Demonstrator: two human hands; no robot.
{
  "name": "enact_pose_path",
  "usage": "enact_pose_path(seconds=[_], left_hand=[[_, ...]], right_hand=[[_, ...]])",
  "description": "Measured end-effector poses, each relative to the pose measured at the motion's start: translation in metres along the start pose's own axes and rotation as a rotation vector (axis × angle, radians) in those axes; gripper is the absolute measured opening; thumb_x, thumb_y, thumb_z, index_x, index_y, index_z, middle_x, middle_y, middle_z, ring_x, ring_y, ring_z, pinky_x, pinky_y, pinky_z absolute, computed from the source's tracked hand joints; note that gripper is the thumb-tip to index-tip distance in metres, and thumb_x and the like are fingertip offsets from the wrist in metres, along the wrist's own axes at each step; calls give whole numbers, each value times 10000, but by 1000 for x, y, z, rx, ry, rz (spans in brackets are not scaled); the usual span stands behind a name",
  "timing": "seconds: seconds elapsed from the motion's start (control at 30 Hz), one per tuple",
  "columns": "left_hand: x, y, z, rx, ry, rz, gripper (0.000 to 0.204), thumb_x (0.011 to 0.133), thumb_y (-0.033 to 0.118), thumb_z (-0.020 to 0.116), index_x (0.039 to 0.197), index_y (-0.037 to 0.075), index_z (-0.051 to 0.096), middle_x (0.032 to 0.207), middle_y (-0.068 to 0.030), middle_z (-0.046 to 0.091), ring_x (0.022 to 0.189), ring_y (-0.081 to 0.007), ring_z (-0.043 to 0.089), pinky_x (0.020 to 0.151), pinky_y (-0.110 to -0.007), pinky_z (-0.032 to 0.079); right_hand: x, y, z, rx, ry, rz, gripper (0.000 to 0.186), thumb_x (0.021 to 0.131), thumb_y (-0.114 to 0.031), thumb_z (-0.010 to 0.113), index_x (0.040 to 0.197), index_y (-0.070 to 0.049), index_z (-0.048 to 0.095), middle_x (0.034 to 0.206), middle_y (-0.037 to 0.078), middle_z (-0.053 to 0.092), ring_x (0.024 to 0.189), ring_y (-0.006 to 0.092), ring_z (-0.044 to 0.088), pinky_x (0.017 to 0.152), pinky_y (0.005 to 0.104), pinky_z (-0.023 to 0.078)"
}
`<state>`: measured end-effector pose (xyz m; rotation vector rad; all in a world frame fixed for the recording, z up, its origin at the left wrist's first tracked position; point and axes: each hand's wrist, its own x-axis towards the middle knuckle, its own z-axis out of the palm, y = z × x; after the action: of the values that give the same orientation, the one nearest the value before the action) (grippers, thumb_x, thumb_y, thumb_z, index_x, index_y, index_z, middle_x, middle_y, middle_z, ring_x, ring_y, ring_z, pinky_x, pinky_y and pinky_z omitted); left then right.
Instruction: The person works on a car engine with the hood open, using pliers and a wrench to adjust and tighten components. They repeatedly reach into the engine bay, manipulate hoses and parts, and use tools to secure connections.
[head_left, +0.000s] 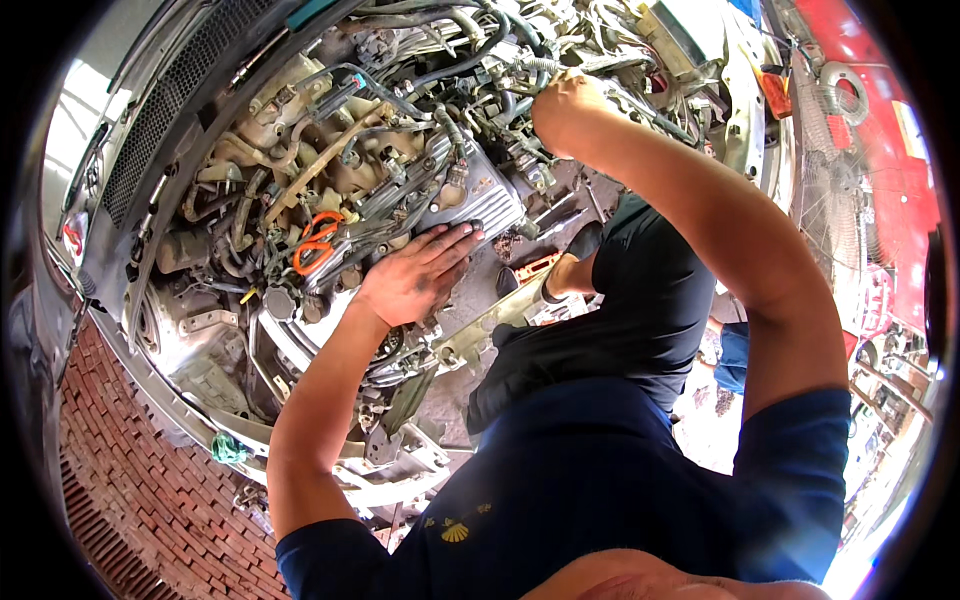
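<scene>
My left hand [425, 272] lies flat, fingers stretched out, against the near edge of a ribbed grey metal engine cover [487, 203]. Dark smudges mark its fingers. Farther off and to the right, my right hand [572, 108] is closed among hoses and wiring at the far right side of the engine. Its fingertips are turned away, so whatever they grip is hidden. A ribbed light hose [535, 64] runs close by that hand. Left of the cover, an orange-handled tool with looped grips [317, 243] rests among cables and metal parts.
A battery-like dark box [672, 38] sits at the far right of the engine bay. The car's front frame [480, 322] crosses between my body and the engine. Red brick paving [150, 470] lies at the lower left. A red vehicle [880, 130] stands on the right.
</scene>
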<state>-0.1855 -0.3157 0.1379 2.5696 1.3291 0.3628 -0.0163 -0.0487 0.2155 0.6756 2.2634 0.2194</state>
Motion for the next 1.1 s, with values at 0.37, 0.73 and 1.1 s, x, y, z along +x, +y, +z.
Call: enact_pose_path(seconds=[0.37, 0.73, 1.1], left_hand=[[6, -2, 4, 33, 18, 24, 322, 824, 140, 684, 1124, 50, 756, 1562, -111, 510, 1458, -284, 464, 1214, -429, 377], [7, 3, -9, -12, -50, 1, 285, 970, 159, 603, 1180, 5, 720, 1568, -82, 500, 1471, -262, 438, 1221, -436, 371], [3, 1, -5, 46, -17, 23, 318, 842, 151, 674, 1126, 35, 756, 1550, -120, 523, 1445, -284, 483, 1205, -423, 385]], right_hand=[[11, -6, 11, -7, 23, 49, 359, 819, -180, 796, 1164, -81, 776, 1212, 97, 732, 1119, 248, 676, 868, 421, 517], [-5, -15, -14, 127, -54, 255, 362, 808, -115, 806, 1163, -52, 768, 1218, 157, 725, 1137, 267, 676, 866, 383, 571], [3, -6, -13, 221, -113, 115, 351, 840, -106, 776, 1184, -40, 753, 1196, 138, 742, 1073, 249, 708, 890, 365, 565]])
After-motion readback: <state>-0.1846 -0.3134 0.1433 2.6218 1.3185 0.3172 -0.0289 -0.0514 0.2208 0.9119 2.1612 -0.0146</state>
